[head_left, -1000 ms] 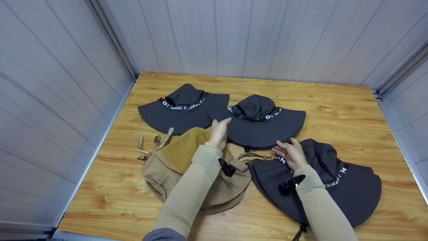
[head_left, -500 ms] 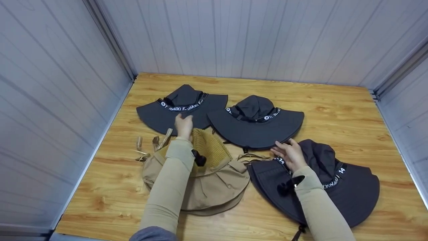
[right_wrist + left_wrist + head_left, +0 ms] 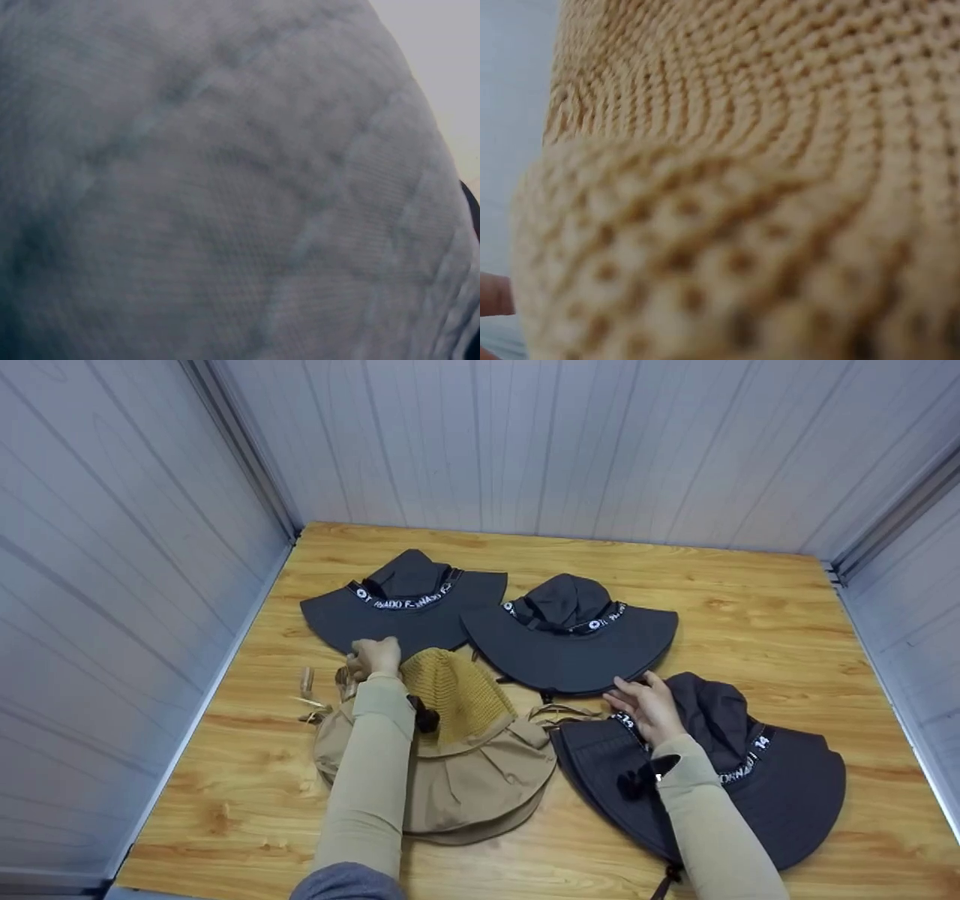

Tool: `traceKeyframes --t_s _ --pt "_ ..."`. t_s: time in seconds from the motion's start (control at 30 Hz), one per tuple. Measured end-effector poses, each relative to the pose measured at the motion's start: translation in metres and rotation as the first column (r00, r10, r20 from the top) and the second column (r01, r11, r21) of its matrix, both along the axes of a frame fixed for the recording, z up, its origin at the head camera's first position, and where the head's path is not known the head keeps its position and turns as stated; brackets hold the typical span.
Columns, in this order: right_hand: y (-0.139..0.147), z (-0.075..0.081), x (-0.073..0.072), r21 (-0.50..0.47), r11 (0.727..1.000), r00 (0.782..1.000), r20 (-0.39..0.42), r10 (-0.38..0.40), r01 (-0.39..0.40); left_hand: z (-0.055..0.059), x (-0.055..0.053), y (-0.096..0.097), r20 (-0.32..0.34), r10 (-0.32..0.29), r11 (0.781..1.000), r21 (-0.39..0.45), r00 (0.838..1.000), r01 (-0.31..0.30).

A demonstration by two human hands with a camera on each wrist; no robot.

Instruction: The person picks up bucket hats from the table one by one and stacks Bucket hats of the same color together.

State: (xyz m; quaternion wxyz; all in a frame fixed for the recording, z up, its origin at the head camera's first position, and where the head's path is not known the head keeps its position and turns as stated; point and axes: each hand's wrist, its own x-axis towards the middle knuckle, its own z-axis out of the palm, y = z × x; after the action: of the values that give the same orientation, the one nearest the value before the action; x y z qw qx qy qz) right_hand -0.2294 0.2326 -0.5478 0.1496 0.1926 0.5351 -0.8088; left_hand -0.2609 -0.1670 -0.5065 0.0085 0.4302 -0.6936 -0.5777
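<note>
My left hand point(image 3: 375, 658) is at the near edge of the far-left dark bucket hat point(image 3: 397, 619), beside the mustard knit crown point(image 3: 454, 690) of a tan hat point(image 3: 469, 787). Its fingertips are partly hidden, so I cannot tell whether they grip the brim. In the left wrist view, knit fabric point(image 3: 727, 180) fills most of the picture, with a fingertip point(image 3: 493, 294) at the left. My right hand point(image 3: 649, 706) touches the brim of the middle dark hat point(image 3: 559, 656) with relaxed fingers. Under its wrist lies another dark hat point(image 3: 787, 780); dark fabric point(image 3: 247, 195) fills the right wrist view.
Several hats lie on the wood-grain table point(image 3: 225, 810), close together or overlapping. Tan ribbons point(image 3: 307, 682) stick out left of the tan hat, and cords point(image 3: 566, 711) lie at its right. Pale panel walls point(image 3: 510, 442) stand behind and at both sides.
My left hand has moved left from the middle hat's brim, across the knit crown, to the far-left hat's near edge. The right hand stays at the middle hat's brim.
</note>
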Motion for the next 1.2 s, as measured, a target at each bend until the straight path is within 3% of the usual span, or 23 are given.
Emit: traceKeyframes --t_s 0.17,0.4,0.47,0.57,0.67,0.77,0.8,0.93,1.0,1.1,1.2 --pt "0.001 -0.001 0.0 0.0 1.0 1.0 -0.008 -0.004 0.004 -0.004 -0.002 -0.004 -0.073 0.139 0.989 0.059 0.988 -0.135" --pt "0.0 -0.001 0.001 -0.015 1.0 0.999 -0.029 -0.025 0.024 -0.007 -0.002 -0.011 -0.042 0.163 0.986 -0.017 0.986 -0.164" --pt "0.001 -0.001 0.001 -0.015 0.999 0.999 -0.026 -0.029 0.029 -0.008 -0.002 -0.013 -0.069 0.187 0.982 0.016 0.98 -0.186" --pt "0.001 -0.001 0.001 -0.012 1.0 0.999 -0.023 -0.026 0.026 -0.011 -0.002 -0.014 -0.158 0.251 0.96 0.17 0.955 -0.224" --pt "0.002 -0.002 0.001 -0.003 1.0 1.0 -0.021 -0.018 0.018 -0.008 0.0 -0.014 -0.237 0.338 0.881 0.421 0.911 -0.217" --pt "0.001 -0.003 0.001 -0.004 1.0 1.0 -0.022 -0.017 0.017 -0.002 0.002 -0.013 -0.242 0.404 0.783 0.59 0.882 -0.197" --pt "0.001 -0.003 0.001 -0.004 1.0 1.0 -0.023 -0.019 0.019 0.0 0.002 -0.013 -0.233 0.424 0.754 0.626 0.875 -0.199" --pt "0.0 -0.003 0.002 -0.012 1.0 0.999 -0.03 -0.029 0.028 0.003 0.001 -0.014 -0.203 0.484 0.686 0.692 0.851 -0.225" --pt "0.0 -0.003 0.002 -0.016 0.999 0.999 -0.035 -0.032 0.031 0.002 -0.001 -0.016 -0.192 0.512 0.641 0.734 0.838 -0.223" --pt "-0.001 -0.003 0.003 -0.018 0.999 0.999 -0.03 -0.029 0.028 -0.001 -0.003 -0.019 -0.172 0.548 0.538 0.822 0.819 -0.187" --pt "-0.001 -0.002 0.002 -0.012 0.999 0.999 -0.022 -0.034 0.034 -0.004 -0.004 -0.023 -0.156 0.556 0.453 0.88 0.816 -0.14"
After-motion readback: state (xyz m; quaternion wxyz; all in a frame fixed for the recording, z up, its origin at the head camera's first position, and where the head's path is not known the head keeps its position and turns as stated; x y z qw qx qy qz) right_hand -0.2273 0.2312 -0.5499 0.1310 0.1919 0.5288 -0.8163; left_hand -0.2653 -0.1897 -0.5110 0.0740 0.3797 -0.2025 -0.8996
